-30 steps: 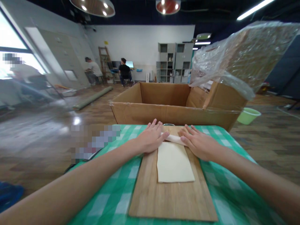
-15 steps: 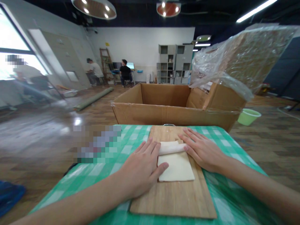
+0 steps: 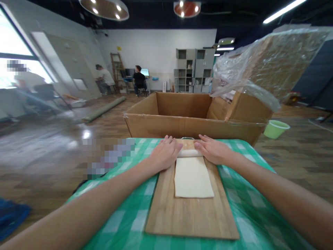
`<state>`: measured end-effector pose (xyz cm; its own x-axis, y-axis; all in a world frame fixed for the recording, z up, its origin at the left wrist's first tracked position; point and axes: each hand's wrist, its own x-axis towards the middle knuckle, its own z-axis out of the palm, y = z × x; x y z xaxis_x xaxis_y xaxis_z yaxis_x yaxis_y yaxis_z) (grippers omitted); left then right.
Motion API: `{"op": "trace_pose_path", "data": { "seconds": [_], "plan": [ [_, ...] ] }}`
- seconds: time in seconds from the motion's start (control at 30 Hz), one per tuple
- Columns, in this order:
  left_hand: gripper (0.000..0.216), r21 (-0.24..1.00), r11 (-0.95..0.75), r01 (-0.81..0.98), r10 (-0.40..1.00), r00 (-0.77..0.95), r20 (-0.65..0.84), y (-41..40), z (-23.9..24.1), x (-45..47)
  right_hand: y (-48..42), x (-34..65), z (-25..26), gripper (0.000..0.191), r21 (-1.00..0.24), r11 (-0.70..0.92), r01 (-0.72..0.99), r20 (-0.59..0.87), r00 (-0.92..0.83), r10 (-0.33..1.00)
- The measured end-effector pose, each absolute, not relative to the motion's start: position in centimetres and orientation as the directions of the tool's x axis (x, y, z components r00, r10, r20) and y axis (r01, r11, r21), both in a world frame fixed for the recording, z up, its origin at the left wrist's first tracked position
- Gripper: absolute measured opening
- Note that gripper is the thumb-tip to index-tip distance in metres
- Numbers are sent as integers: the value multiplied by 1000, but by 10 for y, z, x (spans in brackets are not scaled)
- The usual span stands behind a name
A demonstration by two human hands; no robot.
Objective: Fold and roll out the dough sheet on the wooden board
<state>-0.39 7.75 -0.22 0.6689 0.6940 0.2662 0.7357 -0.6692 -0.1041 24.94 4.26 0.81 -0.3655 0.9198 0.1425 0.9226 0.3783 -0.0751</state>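
A pale rolling pin (image 3: 189,153) lies crosswise near the far end of a sheet of dough (image 3: 193,178). The flat, cream-coloured sheet rests on a wooden board (image 3: 191,218). My left hand (image 3: 166,152) presses on the pin's left end, fingers stretched forward and thumb toward the middle. On the right end lies my right hand (image 3: 212,150), its fingers also extended and flat. Both pin ends are hidden under the hands. Neither hand is wrapped around the pin.
A green-and-white checked cloth (image 3: 125,208) covers the table under the board. Beyond its far edge stands a large open cardboard box (image 3: 177,126), with plastic-wrapped cardboard (image 3: 281,66) at right. A pale green bucket (image 3: 276,130) is on the floor. People sit farther back.
Both hands have moved forward, away from me, rolling the pin toward the far end of the dough. More of the dough's near part now shows behind the pin.
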Motion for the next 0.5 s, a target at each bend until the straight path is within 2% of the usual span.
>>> {"op": "trace_pose_path", "data": {
  "seconds": [0.1,0.27,0.5],
  "plan": [
    [50,-147,-694,705,663,705,252,85,-7,-3,40,245,7,71,-33,357,934,141,-349,927],
    [52,5,-694,720,682,655,326,69,-9,-10,25,239,8,65,-16,343,939,191,-334,923],
    [59,96,-677,730,727,642,245,12,8,-22,-16,244,4,59,-24,447,894,289,-422,859]
  ]
}}
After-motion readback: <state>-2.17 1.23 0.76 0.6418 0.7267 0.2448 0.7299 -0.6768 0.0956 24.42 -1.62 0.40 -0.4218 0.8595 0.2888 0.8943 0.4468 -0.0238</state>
